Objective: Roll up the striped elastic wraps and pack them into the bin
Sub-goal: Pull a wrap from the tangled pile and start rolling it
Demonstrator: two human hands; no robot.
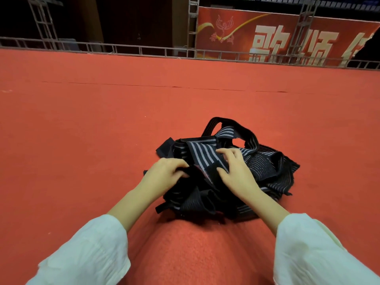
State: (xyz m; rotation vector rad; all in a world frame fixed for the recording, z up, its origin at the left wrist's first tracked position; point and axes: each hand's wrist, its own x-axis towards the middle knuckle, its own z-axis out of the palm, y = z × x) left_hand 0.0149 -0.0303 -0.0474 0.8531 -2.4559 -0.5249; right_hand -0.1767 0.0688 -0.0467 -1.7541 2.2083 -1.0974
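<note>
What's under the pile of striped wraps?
Red carpet shows all around the pile of wraps, so it likely lies on that. Whatever is directly beneath is hidden by the fabric itself.

Pile of elastic wraps [205, 159]: black, with thin pale grey-white stripes lengthwise along the bands. Some stretches almost plain black, the stripes only dim ribbed lines. A trace of dull pinkish red on 1 dark end near the pile's middle.

Carpeted floor [92, 124]: plain orange-red, no pattern, finely fuzzy in the near part.

Left sleeve [88, 249]: plain white, faintly bluish. Right sleeve [320, 254]: plain white, slightly creamier.

Banner [333, 29] at the back: red, with large cream characters, a golden-yellow swoosh and a pale line emblem.

Truss frame [192, 23] before it: dull grey metal. Beyond the banner: near black.
</note>
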